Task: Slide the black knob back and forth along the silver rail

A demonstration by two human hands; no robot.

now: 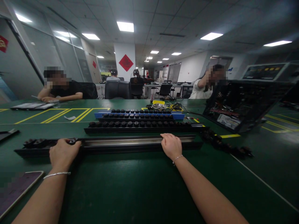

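Observation:
A long black rail (pixel 121 147) with a shiny metal channel lies crosswise on the green table before me. Several black knob-like parts (pixel 39 142) sit in its left end. My left hand (pixel 64 152) is closed at the left part of the channel, thumb and fingers around a small black round part (pixel 73 141). Farther right, my right hand (pixel 171 145) has its fingers curled over the rail and grips it; the fingertips are partly hidden. Behind lie another black rail (pixel 112 129) and a blue rail (pixel 179 116), both with rows of black round parts.
Loose black parts (pixel 227 144) lie in a chain at right. Behind them stands an open computer case (pixel 235 102). A metal dish (pixel 159 106) and cables (pixel 176 107) are at the back. A phone (pixel 20 189) lies front left. People (pixel 66 88) sit across the table.

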